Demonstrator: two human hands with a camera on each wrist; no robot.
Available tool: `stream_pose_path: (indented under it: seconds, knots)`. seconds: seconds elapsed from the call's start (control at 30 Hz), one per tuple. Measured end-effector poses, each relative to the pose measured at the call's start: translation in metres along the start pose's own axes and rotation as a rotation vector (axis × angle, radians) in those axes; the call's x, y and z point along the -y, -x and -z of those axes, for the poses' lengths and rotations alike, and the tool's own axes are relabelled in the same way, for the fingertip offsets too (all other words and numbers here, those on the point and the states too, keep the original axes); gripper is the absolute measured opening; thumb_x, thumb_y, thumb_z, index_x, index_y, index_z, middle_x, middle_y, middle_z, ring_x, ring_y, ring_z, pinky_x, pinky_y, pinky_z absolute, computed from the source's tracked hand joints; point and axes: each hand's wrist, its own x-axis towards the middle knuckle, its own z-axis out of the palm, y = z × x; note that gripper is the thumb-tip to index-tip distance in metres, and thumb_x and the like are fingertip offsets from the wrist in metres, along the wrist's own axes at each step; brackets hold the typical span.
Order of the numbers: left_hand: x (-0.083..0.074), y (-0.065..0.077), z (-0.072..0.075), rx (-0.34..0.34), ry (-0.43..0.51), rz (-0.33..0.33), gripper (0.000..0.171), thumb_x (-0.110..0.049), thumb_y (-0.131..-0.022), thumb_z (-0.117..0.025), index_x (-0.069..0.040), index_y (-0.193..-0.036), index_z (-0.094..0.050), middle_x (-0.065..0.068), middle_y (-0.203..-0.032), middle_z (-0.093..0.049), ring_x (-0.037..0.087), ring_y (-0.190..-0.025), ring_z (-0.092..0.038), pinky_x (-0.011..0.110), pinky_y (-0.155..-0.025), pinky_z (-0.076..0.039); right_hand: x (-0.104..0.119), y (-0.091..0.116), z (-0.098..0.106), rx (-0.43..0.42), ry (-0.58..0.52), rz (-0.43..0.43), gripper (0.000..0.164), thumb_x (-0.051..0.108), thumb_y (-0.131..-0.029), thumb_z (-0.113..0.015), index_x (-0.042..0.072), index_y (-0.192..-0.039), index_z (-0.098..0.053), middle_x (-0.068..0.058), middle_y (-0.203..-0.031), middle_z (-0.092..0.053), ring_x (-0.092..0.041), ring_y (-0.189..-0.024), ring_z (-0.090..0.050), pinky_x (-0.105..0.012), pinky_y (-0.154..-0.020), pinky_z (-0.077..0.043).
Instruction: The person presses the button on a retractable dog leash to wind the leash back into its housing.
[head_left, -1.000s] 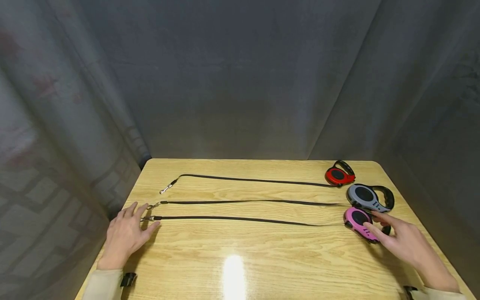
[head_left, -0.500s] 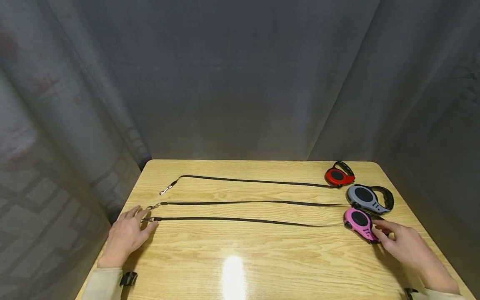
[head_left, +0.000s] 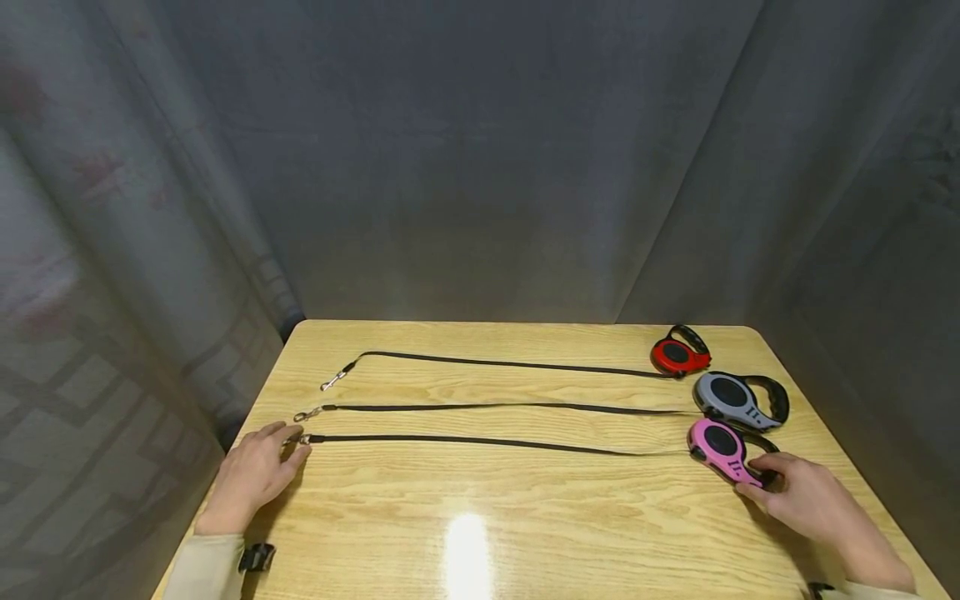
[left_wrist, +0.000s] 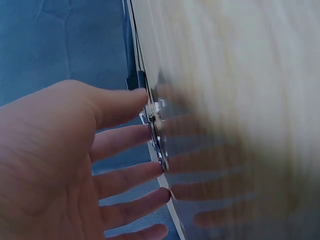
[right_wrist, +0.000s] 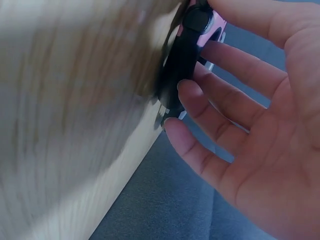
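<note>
Grey curtain (head_left: 450, 167) backs the desk (head_left: 570, 525); near its side edges, the left hand (head_left: 251, 473) lies relaxed around a metal clip (head_left: 304, 439), while the right hand (head_left: 810, 498) lightly grips the pink leash reel (head_left: 712, 435).

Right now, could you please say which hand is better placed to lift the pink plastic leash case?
Probably the right hand: it touches the pink leash case, while the left hand is far off, by a silver metal clip.

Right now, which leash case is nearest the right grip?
The pink case, at the right grip; the gray case and red case lie farther back.
</note>
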Motion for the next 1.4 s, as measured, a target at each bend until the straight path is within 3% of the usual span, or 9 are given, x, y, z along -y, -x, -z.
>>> stream_pose_path:
  seconds: [0.3, 0.47, 0.57, 0.67, 0.77, 0.93, 1.13, 1.27, 1.4]
  knots:
    - [0.000, -0.002, -0.002, -0.066, 0.003, -0.069, 0.026, -0.020, -0.094, -0.081, -0.006, -0.116, -0.079, 0.023, -0.120, -0.075, 0.046, -0.101, -0.073, 0.062, -0.079, -0.057, 0.001, -0.001, -0.009, 0.008, 0.039, 0.039, 0.032, 0.025, -0.076, -0.095, 0.005, -0.093, -0.078, -0.013, -0.092, -0.073, -0.028, -0.078, -0.067, -0.050, -0.070, -0.054]
    - [-0.003, -0.004, -0.002, -0.090, -0.004, -0.077, 0.017, -0.016, -0.090, -0.084, -0.009, -0.106, -0.080, 0.015, -0.107, -0.078, 0.034, -0.086, -0.074, 0.053, -0.069, -0.057, 0.002, 0.001, -0.009, -0.006, 0.029, 0.018, 0.030, 0.029, -0.080, -0.093, 0.007, -0.093, -0.078, -0.002, -0.081, -0.065, -0.018, -0.072, -0.053, -0.036, -0.064, -0.042]
    - [-0.004, -0.005, -0.003, -0.094, -0.006, -0.073, 0.015, -0.015, -0.090, -0.085, -0.010, -0.103, -0.079, 0.013, -0.104, -0.078, 0.028, -0.079, -0.072, 0.047, -0.064, -0.055, 0.002, 0.004, -0.011, -0.095, 0.039, 0.039, 0.034, 0.032, -0.077, -0.094, 0.006, -0.094, -0.079, -0.006, -0.080, -0.069, -0.021, -0.073, -0.053, -0.038, -0.064, -0.039]
    - [-0.003, -0.006, -0.004, -0.092, -0.007, -0.074, 0.012, -0.014, -0.090, -0.084, -0.010, -0.101, -0.078, 0.013, -0.102, -0.077, 0.027, -0.076, -0.069, 0.045, -0.062, -0.053, 0.004, 0.005, -0.012, -0.196, 0.049, 0.066, 0.041, 0.034, -0.075, -0.094, 0.002, -0.097, -0.080, -0.020, -0.093, -0.076, -0.037, -0.084, -0.062, -0.053, -0.071, -0.043]
    - [-0.002, -0.005, -0.005, -0.096, -0.014, -0.078, 0.010, -0.014, -0.092, -0.083, -0.010, -0.099, -0.078, 0.013, -0.102, -0.077, 0.028, -0.078, -0.071, 0.046, -0.063, -0.054, 0.006, 0.005, -0.010, -0.238, 0.042, 0.068, 0.041, 0.035, -0.078, -0.092, 0.000, -0.096, -0.081, -0.024, -0.096, -0.077, -0.044, -0.091, -0.066, -0.061, -0.076, -0.043]
    - [-0.003, -0.006, -0.005, -0.112, -0.024, -0.093, 0.008, -0.012, -0.092, -0.082, -0.009, -0.099, -0.078, 0.013, -0.102, -0.078, 0.034, -0.084, -0.074, 0.052, -0.068, -0.057, 0.009, 0.001, -0.004, -0.163, -0.017, 0.019, 0.031, 0.037, -0.092, -0.082, 0.006, -0.091, -0.077, -0.007, -0.085, -0.072, -0.028, -0.080, -0.064, -0.045, -0.070, -0.045]
    - [-0.002, -0.007, -0.006, -0.123, -0.038, -0.096, 0.008, -0.010, -0.093, -0.080, -0.008, -0.101, -0.079, 0.015, -0.103, -0.078, 0.037, -0.087, -0.075, 0.054, -0.070, -0.058, 0.010, -0.002, 0.000, -0.059, -0.099, -0.057, 0.039, 0.043, -0.102, -0.069, 0.004, -0.103, -0.072, -0.012, -0.094, -0.071, -0.023, -0.081, -0.058, -0.036, -0.067, -0.043]
    - [-0.001, -0.006, -0.005, -0.130, -0.035, -0.085, 0.007, -0.008, -0.095, -0.076, -0.005, -0.100, -0.079, 0.017, -0.101, -0.078, 0.038, -0.085, -0.074, 0.055, -0.071, -0.057, 0.009, -0.004, -0.001, -0.120, -0.159, -0.069, 0.034, 0.040, -0.104, -0.066, 0.006, -0.103, -0.069, -0.018, -0.100, -0.070, -0.027, -0.087, -0.062, -0.033, -0.068, -0.043]
    - [0.000, -0.004, -0.001, -0.104, -0.024, -0.038, 0.010, -0.009, -0.097, -0.071, -0.003, -0.102, -0.078, 0.017, -0.097, -0.078, 0.035, -0.078, -0.073, 0.054, -0.065, -0.055, 0.007, -0.003, -0.002, -0.171, -0.200, -0.064, 0.027, 0.037, -0.105, -0.066, 0.010, -0.102, -0.067, -0.016, -0.100, -0.068, -0.014, -0.084, -0.054, -0.027, -0.066, -0.037]
